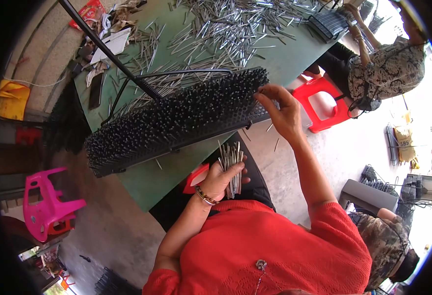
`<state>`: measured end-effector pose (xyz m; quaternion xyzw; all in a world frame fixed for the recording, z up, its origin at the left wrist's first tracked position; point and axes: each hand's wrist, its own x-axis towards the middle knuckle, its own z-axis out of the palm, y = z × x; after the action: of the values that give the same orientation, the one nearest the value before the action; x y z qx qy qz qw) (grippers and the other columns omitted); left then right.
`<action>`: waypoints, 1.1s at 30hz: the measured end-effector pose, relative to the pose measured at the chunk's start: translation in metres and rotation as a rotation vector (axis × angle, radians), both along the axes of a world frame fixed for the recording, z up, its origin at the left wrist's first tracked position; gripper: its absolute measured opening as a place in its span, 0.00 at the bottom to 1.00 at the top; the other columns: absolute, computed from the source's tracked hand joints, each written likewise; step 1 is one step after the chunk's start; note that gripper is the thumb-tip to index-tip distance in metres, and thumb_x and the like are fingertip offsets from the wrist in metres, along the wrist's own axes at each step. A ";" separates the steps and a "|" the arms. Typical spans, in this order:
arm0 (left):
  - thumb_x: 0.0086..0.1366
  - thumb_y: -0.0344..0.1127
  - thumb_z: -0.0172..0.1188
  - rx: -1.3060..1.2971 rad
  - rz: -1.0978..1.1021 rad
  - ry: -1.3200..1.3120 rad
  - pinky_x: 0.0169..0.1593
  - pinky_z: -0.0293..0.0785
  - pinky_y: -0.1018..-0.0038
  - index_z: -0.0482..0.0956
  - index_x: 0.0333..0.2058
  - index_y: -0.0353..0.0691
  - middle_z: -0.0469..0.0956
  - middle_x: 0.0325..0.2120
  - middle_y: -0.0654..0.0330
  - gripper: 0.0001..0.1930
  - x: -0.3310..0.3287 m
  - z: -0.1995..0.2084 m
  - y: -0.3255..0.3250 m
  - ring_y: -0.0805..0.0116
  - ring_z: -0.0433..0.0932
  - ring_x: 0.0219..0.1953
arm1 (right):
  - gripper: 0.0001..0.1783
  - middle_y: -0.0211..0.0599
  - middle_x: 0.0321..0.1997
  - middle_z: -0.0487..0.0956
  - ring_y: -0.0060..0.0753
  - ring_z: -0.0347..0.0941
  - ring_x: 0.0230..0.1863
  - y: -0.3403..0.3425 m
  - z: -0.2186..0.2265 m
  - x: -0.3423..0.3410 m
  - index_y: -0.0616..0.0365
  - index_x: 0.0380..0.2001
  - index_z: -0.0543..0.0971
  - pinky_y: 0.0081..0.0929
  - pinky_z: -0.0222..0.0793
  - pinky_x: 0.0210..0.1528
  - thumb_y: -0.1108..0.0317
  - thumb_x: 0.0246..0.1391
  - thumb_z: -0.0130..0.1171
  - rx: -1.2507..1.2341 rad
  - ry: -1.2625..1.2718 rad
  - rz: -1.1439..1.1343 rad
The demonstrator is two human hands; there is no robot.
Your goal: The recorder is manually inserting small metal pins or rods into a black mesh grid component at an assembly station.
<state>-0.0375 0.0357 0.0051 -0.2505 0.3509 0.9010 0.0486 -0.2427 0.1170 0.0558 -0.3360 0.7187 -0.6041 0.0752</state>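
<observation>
My left hand (218, 180) is wrapped round a bundle of thin silvery metal strips (231, 164), held upright below the table's front edge. Across the table lies a long black block (176, 118), tilted up to the right and covered with dense dark upright bristles or pins. Bare holes show along its lower right part. At the block's right end is my right hand (284, 109), thumb and forefinger pinched together by the bristles. Whatever they grip, if anything, is too small to make out.
The green table (162, 189) carries a big heap of loose metal strips (235, 29). A black rod (98, 42) slants over it; a phone (96, 91) lies left. Red stool (324, 103) and pink stool (49, 204) flank it. Another person (388, 71) works at right.
</observation>
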 end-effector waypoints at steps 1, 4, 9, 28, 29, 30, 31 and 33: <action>0.60 0.28 0.55 0.031 0.001 -0.029 0.35 0.79 0.67 0.67 0.46 0.37 0.72 0.41 0.61 0.15 0.000 0.001 0.001 0.73 0.73 0.35 | 0.09 0.32 0.30 0.78 0.18 0.73 0.34 -0.003 0.000 -0.002 0.63 0.35 0.75 0.20 0.68 0.39 0.74 0.49 0.59 0.003 0.067 0.007; 0.59 0.27 0.55 0.054 0.004 0.009 0.36 0.79 0.68 0.67 0.47 0.37 0.71 0.42 0.61 0.16 0.000 0.000 0.002 0.73 0.73 0.36 | 0.09 0.34 0.31 0.78 0.21 0.74 0.34 -0.010 -0.002 -0.007 0.62 0.35 0.75 0.21 0.68 0.39 0.74 0.49 0.59 0.016 0.130 0.075; 0.59 0.27 0.55 0.043 0.000 0.007 0.37 0.79 0.68 0.67 0.47 0.37 0.71 0.42 0.61 0.17 0.000 0.002 0.000 0.72 0.73 0.36 | 0.10 0.34 0.32 0.79 0.24 0.74 0.34 -0.011 -0.009 -0.012 0.61 0.36 0.75 0.22 0.68 0.39 0.73 0.49 0.59 0.038 0.110 0.117; 0.58 0.26 0.57 0.084 0.036 0.016 0.38 0.79 0.69 0.70 0.43 0.36 0.73 0.36 0.62 0.14 -0.003 0.012 0.000 0.69 0.75 0.37 | 0.15 0.31 0.37 0.75 0.35 0.68 0.37 -0.013 -0.025 -0.010 0.53 0.40 0.77 0.31 0.61 0.40 0.72 0.45 0.59 0.117 0.762 0.024; 0.58 0.26 0.57 0.085 0.037 0.016 0.38 0.79 0.69 0.70 0.43 0.36 0.73 0.36 0.62 0.14 -0.003 0.012 0.000 0.69 0.75 0.37 | 0.15 0.31 0.37 0.75 0.35 0.68 0.37 -0.013 -0.024 -0.008 0.53 0.40 0.77 0.31 0.61 0.40 0.72 0.45 0.59 0.118 0.761 0.026; 0.58 0.26 0.56 0.083 0.046 0.026 0.38 0.79 0.68 0.69 0.45 0.38 0.72 0.37 0.62 0.15 -0.003 0.011 0.000 0.68 0.75 0.37 | 0.15 0.31 0.36 0.75 0.36 0.68 0.37 -0.015 -0.020 -0.004 0.53 0.40 0.77 0.31 0.61 0.39 0.72 0.45 0.58 0.132 0.784 0.046; 0.58 0.25 0.56 0.080 0.054 0.035 0.38 0.79 0.67 0.67 0.47 0.39 0.72 0.39 0.62 0.17 -0.003 0.010 0.000 0.67 0.75 0.37 | 0.15 0.32 0.34 0.74 0.36 0.68 0.36 -0.015 -0.017 -0.002 0.53 0.40 0.77 0.31 0.61 0.39 0.72 0.45 0.58 0.145 0.807 0.066; 0.58 0.26 0.56 0.078 0.073 0.052 0.39 0.79 0.68 0.69 0.45 0.38 0.72 0.36 0.62 0.15 -0.004 0.013 0.000 0.68 0.76 0.38 | 0.15 0.32 0.34 0.74 0.36 0.68 0.36 -0.015 -0.022 -0.004 0.53 0.40 0.77 0.31 0.61 0.40 0.72 0.45 0.58 0.178 0.845 0.059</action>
<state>-0.0418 0.0359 0.0182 -0.2376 0.3075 0.9212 0.0165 -0.2467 0.1022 0.0342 -0.5664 0.7257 -0.3469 -0.1798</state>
